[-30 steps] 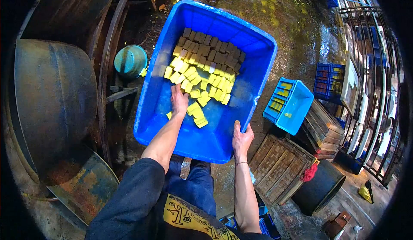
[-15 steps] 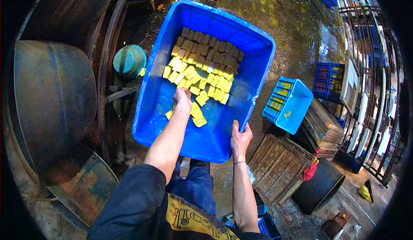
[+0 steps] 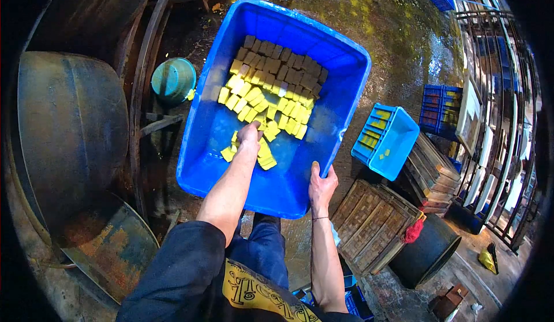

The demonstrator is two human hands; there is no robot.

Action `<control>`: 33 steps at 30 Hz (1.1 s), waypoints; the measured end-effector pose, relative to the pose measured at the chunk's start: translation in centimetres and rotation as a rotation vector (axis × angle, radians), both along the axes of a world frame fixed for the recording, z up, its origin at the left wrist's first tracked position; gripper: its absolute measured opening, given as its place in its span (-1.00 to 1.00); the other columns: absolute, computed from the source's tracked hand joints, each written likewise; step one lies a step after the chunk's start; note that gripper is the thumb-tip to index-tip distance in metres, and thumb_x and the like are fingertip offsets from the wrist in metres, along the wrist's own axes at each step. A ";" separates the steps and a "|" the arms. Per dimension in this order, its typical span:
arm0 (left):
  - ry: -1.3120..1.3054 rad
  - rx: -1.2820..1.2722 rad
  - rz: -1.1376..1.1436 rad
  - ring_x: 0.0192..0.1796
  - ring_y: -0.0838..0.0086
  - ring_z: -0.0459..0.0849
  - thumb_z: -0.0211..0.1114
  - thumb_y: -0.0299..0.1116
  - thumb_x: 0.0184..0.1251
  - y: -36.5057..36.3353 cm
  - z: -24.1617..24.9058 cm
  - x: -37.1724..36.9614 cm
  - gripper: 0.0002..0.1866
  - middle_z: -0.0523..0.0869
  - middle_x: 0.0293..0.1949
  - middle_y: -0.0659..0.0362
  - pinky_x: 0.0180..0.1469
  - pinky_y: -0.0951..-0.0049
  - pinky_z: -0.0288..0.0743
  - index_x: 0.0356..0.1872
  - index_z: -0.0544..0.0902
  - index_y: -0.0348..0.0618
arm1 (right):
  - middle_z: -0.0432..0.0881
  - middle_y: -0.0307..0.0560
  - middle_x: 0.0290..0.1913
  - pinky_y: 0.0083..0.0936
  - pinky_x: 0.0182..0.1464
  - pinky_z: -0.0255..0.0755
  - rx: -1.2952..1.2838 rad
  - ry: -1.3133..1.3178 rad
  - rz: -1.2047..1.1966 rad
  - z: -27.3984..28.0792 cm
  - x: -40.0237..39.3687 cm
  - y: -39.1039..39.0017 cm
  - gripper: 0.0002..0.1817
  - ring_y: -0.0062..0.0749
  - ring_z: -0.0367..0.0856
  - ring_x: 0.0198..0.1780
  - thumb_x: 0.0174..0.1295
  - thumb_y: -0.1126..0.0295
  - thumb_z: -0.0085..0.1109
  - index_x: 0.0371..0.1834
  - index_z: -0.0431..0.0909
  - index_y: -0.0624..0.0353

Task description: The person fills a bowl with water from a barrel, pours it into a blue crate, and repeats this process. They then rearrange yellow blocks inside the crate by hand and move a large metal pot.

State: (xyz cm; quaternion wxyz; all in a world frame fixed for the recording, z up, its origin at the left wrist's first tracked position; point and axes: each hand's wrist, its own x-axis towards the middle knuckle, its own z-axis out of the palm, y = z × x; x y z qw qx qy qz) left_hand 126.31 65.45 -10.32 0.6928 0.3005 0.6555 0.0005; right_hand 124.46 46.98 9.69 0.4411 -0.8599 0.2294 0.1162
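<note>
Wet floor (image 3: 392,39) is shining beyond a big blue tub (image 3: 277,198), whose long side is running away from the person. Yellow blocks (image 3: 232,101) are lying ahead of both hands, massed in rows from the tub's middle toward its far end, with loose ones nearer its close end. The left hand (image 3: 250,133) is the nearer, sitting among them inside the tub, fingers half curled; whether it is gripping one, I cannot tell. The right hand (image 3: 322,188) is clasping the tub's near right rim
</note>
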 end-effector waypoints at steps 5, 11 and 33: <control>-0.168 -0.211 0.160 -0.13 0.34 0.57 0.17 -0.60 0.06 0.4 0.1 -1.5 -0.62 0.56 -0.14 0.09 -0.13 0.43 0.54 -0.02 0.48 -0.22 | 0.67 -0.06 -0.43 -0.43 -0.28 0.45 -0.007 0.016 0.001 0.1 0.0 0.0 -0.77 -0.46 0.58 -0.41 0.15 0.33 0.15 -0.26 0.58 0.29; -0.288 -0.274 0.204 -0.14 0.26 0.57 0.17 -0.57 0.09 0.3 1.0 -2.4 -0.63 0.55 -0.19 0.06 -0.05 0.35 0.56 -0.01 0.47 -0.20 | 0.67 -0.08 -0.42 -0.45 -0.28 0.45 0.022 0.025 -0.014 0.0 0.0 -0.1 -0.76 -0.50 0.57 -0.40 0.15 0.33 0.16 -0.25 0.58 0.30; 0.191 0.388 -0.628 -0.42 0.34 0.58 0.42 -0.31 -0.15 -3.3 4.3 -0.6 -0.68 0.65 -0.42 0.06 -0.36 0.37 0.43 -0.37 0.60 -0.28 | 0.66 -0.05 -0.44 -0.43 -0.29 0.44 0.011 0.017 -0.007 0.2 0.0 0.0 -0.79 -0.50 0.54 -0.41 0.15 0.33 0.15 -0.30 0.57 0.27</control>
